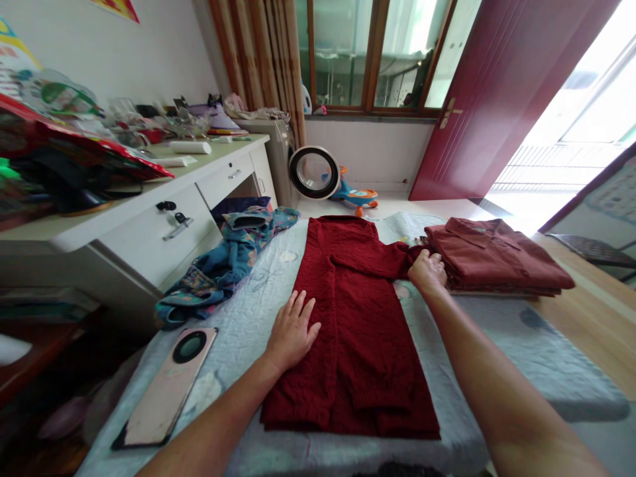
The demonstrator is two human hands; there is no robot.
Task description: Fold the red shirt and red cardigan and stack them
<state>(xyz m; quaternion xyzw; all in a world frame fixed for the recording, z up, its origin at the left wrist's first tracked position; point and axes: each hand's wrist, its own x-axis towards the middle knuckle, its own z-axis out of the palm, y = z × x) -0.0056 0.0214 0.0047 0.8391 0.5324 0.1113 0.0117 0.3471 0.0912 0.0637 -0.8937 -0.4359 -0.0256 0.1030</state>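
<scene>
Folding seems underway: left hand [292, 332] lies spread on the shirt [365, 324]; right hand [428, 270] grips a sleeve [390, 260], which needs laying inward.

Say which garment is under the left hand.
The dark red garment, spread in the middle: the left hand rests on it. The blue garment lies rumpled to the left, the folded brownish-red stack to the right, both clear of that hand.

red long-sleeved garment [372, 311]: matt crinkled cloth | pale blue coverlet [243, 344]: matt quilted cloth | folded collared shirt [497, 258]: smoother matt cloth | door [477, 86]: smooth, slight sheen | door handle [450, 114]: shiny metal | red packet [106, 149]: glossy plastic film
</scene>
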